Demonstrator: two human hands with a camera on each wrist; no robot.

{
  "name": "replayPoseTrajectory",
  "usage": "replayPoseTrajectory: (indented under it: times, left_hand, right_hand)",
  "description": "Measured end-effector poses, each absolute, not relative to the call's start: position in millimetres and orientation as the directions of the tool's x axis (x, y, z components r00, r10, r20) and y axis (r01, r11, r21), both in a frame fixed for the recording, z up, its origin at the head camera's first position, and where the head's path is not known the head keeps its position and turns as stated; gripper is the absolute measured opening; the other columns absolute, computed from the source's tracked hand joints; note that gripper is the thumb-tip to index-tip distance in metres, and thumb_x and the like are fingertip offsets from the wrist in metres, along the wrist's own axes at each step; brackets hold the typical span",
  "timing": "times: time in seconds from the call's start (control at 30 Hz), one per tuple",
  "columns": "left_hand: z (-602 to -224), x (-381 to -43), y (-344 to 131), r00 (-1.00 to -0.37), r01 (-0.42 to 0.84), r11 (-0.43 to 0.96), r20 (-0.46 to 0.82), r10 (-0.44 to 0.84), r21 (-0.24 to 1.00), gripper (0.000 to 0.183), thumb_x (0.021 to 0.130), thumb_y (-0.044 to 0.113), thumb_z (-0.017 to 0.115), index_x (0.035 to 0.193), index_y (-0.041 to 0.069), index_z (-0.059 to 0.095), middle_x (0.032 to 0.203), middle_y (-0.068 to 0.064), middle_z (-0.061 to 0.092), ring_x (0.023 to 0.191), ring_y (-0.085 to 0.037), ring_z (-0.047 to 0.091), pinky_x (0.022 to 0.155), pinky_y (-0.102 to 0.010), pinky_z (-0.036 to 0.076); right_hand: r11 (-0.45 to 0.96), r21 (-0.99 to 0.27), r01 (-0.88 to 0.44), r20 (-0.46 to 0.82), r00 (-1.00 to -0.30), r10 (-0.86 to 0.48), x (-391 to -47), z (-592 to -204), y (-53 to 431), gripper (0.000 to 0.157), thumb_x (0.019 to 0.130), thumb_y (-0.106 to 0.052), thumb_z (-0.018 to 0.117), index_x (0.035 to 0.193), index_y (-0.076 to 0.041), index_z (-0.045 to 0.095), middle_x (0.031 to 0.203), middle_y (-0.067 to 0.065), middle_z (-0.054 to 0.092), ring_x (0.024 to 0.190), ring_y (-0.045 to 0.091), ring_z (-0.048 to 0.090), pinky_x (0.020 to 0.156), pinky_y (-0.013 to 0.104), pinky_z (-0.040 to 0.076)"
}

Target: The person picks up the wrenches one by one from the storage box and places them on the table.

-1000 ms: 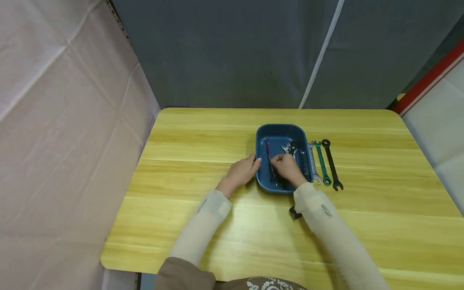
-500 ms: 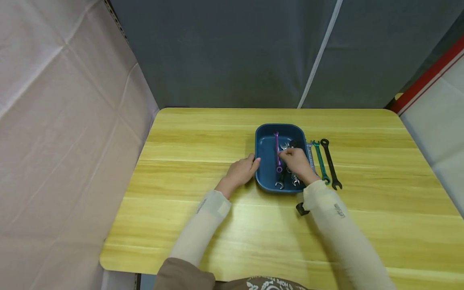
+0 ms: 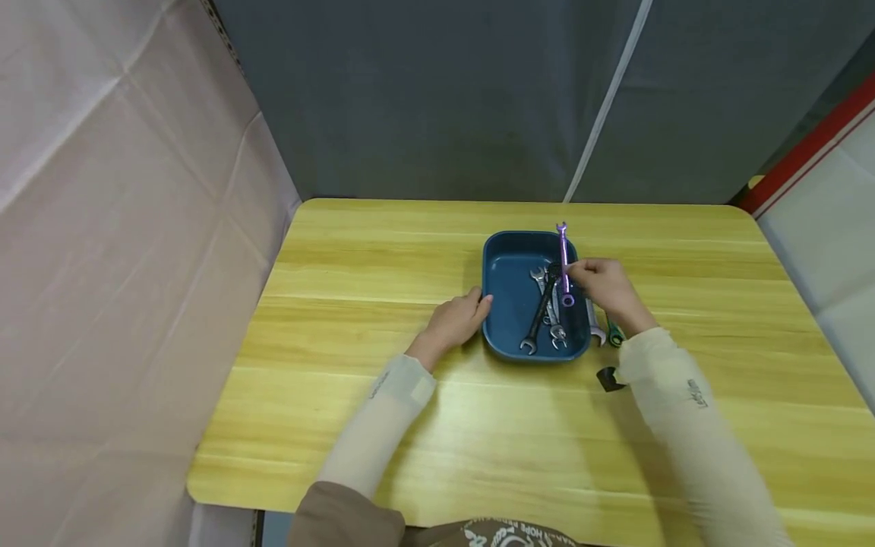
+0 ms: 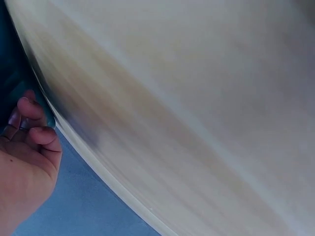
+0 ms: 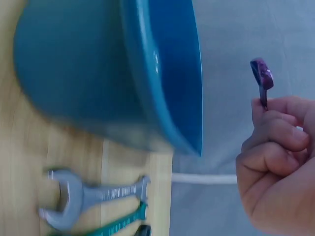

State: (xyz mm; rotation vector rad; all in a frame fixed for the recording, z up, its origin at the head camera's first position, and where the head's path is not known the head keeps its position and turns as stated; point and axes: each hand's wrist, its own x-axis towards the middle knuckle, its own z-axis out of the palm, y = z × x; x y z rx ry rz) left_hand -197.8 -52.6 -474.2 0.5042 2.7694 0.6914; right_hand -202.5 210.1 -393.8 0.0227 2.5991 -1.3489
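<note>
My right hand (image 3: 604,287) pinches a purple combination wrench (image 3: 563,258) between thumb and index finger, above the right wall of the blue bin (image 3: 504,285). In the right wrist view, one end of the purple wrench (image 5: 263,73) sticks out beyond the fingertips, the other fingers curled in. My left hand (image 3: 454,323) holds the bin's left rim, its thumb over the edge; the left wrist view shows its fingers bent against the bin's side. Inside the bin lie a black wrench (image 3: 538,323) and silver wrenches (image 3: 557,334), partly overlapping.
On the wooden table (image 3: 369,304), right of the bin, lie a silver wrench (image 5: 74,196) and a green wrench (image 5: 118,225), both partly covered by my right hand in the head view. A dark wrench tip (image 5: 142,230) shows beside them. A grey curtain (image 3: 437,106) hangs behind.
My right hand has lifted the purple wrench from the left of the bin's floor and carried it rightward to above the right wall. The left hand stays on the rim.
</note>
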Motion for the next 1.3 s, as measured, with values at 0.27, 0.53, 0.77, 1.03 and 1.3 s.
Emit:
replayPoseTrajectory:
  times: [0.27, 0.53, 0.77, 1.03, 1.3]
  left_hand:
    - [-473.9, -198.0, -50.7, -0.913, 0.263, 0.827, -0.149, 0.38, 0.497, 0.046, 0.104, 0.048, 0.018, 0.112, 0.013, 0.047, 0.08, -0.006, 0.055, 0.072, -0.023, 0.057, 0.064, -0.034, 0.043]
    - [-473.5, -198.4, -50.7, -0.913, 0.262, 0.833, -0.155, 0.378, 0.488, 0.05, 0.104, 0.05, 0.016, 0.115, 0.012, 0.047, 0.083, -0.007, 0.057, 0.075, -0.023, 0.058, 0.066, -0.035, 0.044]
    - [-475.7, -197.1, -48.6, -0.908, 0.251, 0.83, -0.176, 0.381, 0.499, 0.055, 0.104, 0.05, 0.015, 0.124, 0.01, 0.047, 0.099, -0.012, 0.063, 0.084, -0.025, 0.062, 0.073, -0.038, 0.048]
    - [-476.6, -195.4, -48.7, -0.915, 0.232, 0.84, -0.183, 0.36, 0.491, 0.059, 0.103, 0.052, 0.015, 0.132, 0.01, 0.045, 0.112, -0.013, 0.064, 0.095, -0.027, 0.064, 0.079, -0.042, 0.05]
    - [-477.4, -195.9, -48.4, -0.913, 0.238, 0.833, -0.178, 0.367, 0.5, 0.058, 0.103, 0.052, 0.015, 0.129, 0.01, 0.046, 0.102, -0.01, 0.064, 0.085, -0.024, 0.062, 0.075, -0.039, 0.049]
  right_hand:
    - [0.604, -0.787, 0.127, -0.247, -0.962, -0.12, -200.5, -393.7, 250.6, 0.044, 0.103, -0.036, 0.04, 0.108, 0.005, 0.055, 0.065, -0.008, 0.041, 0.056, 0.008, 0.038, 0.056, 0.029, 0.035]
    - [0.594, -0.793, 0.132, -0.263, -0.955, -0.139, -201.5, -402.2, 284.9, 0.044, 0.104, -0.033, 0.037, 0.113, 0.007, 0.052, 0.073, -0.013, 0.046, 0.062, 0.006, 0.04, 0.06, 0.026, 0.04]
    - [0.599, -0.78, 0.18, -0.312, -0.942, -0.123, -197.0, -419.6, 310.4, 0.046, 0.105, -0.031, 0.034, 0.119, 0.011, 0.049, 0.072, -0.006, 0.043, 0.06, 0.007, 0.038, 0.058, 0.029, 0.038]
    - [0.639, -0.735, 0.227, -0.364, -0.927, -0.089, -196.3, -439.4, 332.8, 0.052, 0.105, -0.031, 0.031, 0.127, 0.014, 0.046, 0.075, -0.003, 0.047, 0.061, 0.006, 0.04, 0.06, 0.029, 0.039]
    - [0.652, -0.725, 0.22, -0.366, -0.925, -0.096, -195.4, -453.1, 345.9, 0.052, 0.105, -0.028, 0.033, 0.128, 0.017, 0.046, 0.076, -0.004, 0.05, 0.061, 0.006, 0.042, 0.056, 0.027, 0.04]
